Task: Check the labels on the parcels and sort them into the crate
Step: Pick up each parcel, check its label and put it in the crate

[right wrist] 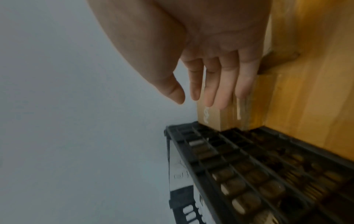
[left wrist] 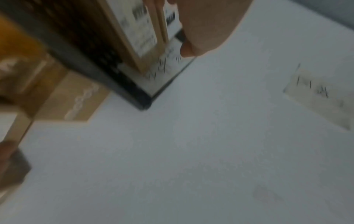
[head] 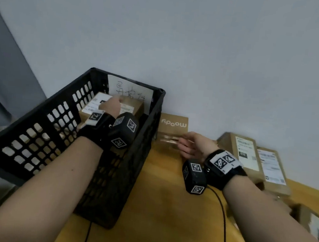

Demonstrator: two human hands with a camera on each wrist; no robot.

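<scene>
Your left hand is down inside the black crate, at abt 11 o'clock from you, over the labelled parcels in the crate. Fingers are hidden behind the back of the hand in the head view, and the left wrist view is blurred, so can't tell if it's gripping a parcel or just resting on one. That wrist view does show a parcel w/ a printed label right beside the palm.

A white handwritten sheet stands against the crate's far wall, at 12 o'clock from the left hand.

Your right hand is relaxed, fingers straight and slightly spread, holding nothing. Fingertips reach over the brown "moody" box, which sits on the table just beside the crate's right wall, at abt 12 o'clock from you. Looks like light contact w/ the box top, but can't be sure.

More parcels w/ white labels lie on the table at abt 2 o'clock, right of the right wrist, close together. Another parcel sits at 3 o'clock near the frame edge.
</scene>
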